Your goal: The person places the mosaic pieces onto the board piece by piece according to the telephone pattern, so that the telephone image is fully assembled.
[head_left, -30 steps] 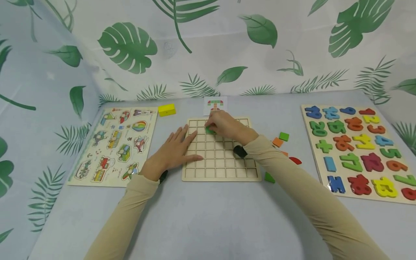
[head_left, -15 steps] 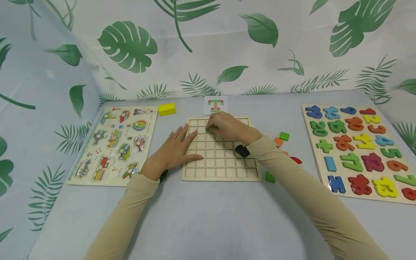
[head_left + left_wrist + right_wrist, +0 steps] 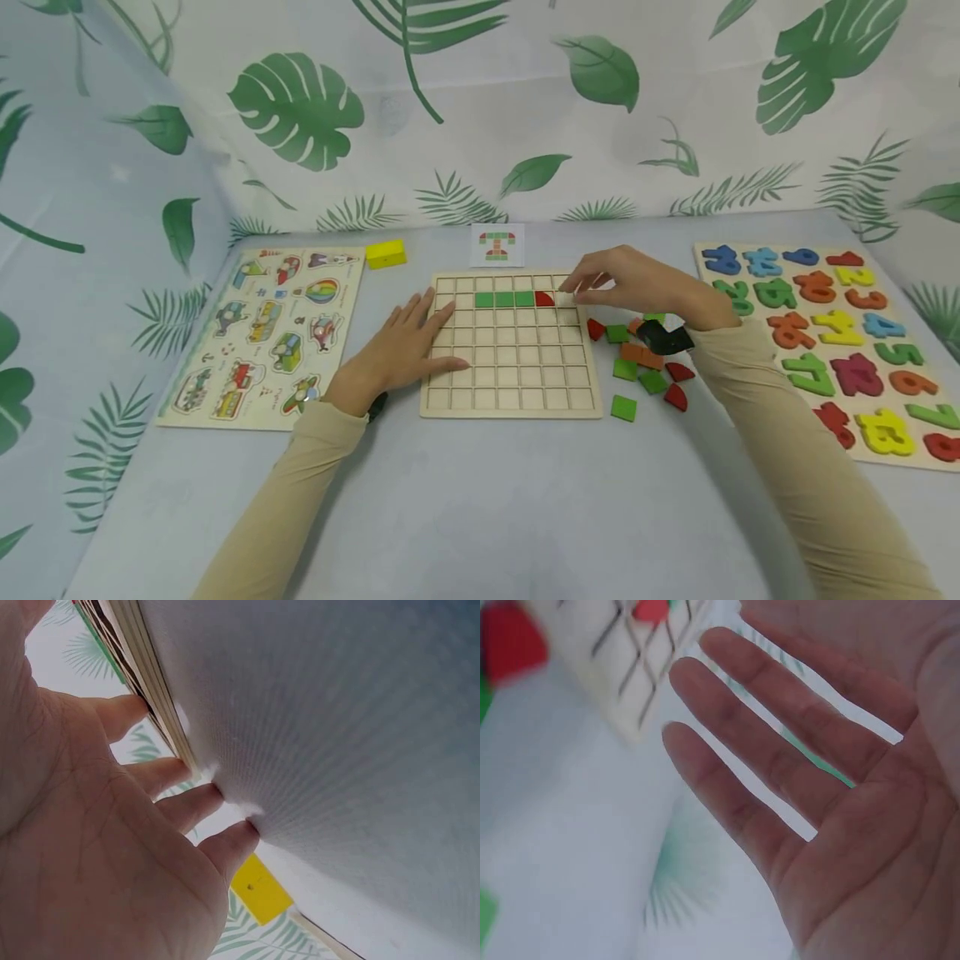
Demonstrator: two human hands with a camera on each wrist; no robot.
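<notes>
A wooden grid board (image 3: 507,402) lies at the middle of the table. In one of its upper rows sit three green squares (image 3: 504,299), with a red quarter-circle piece (image 3: 543,298) at their right end. My left hand (image 3: 397,352) rests with spread fingers on the board's left edge; the left wrist view shows its fingertips at that edge. Over the board's upper right corner hovers my right hand (image 3: 637,282). In the right wrist view its fingers (image 3: 735,735) are extended and no piece shows in them.
Loose green, orange and red pieces (image 3: 652,382) lie right of the board. A pattern card (image 3: 497,245) is behind it. Left are a yellow block (image 3: 386,254) and a vehicle picture puzzle (image 3: 262,333); right is a number puzzle (image 3: 813,333), partly under my right forearm.
My right hand has let go of a green piece on the board and moved right, uncovering the row of green squares and the red piece. My left hand has stayed in place.
</notes>
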